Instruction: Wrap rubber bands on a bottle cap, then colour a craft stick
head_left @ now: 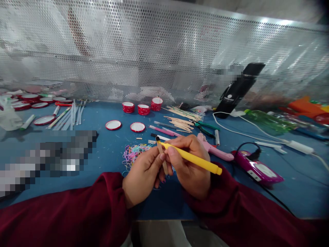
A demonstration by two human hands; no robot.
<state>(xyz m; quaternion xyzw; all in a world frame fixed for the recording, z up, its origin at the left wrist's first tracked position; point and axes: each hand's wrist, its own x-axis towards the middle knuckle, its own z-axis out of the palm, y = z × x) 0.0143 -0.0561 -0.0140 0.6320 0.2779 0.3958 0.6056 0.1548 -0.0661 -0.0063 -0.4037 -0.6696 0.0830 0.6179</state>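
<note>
Wooden stick point(165, 167), pale, black-tipped, in grasp of left hand point(144, 171), yellow marker point(197, 159) in right hand point(193, 178)

Perforated metal panel point(144, 44), blue tabletop point(109, 151)

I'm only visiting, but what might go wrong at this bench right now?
The yellow marker in the right hand points at the flat wooden stick near its dark end, close to the left hand; a slip might mark skin.

The stick is narrow, so pressing hard could twist it.

The pink glue gun lies beside the right hand; a sideways swing might bump it. Whether it's hot, I can't tell.
</note>
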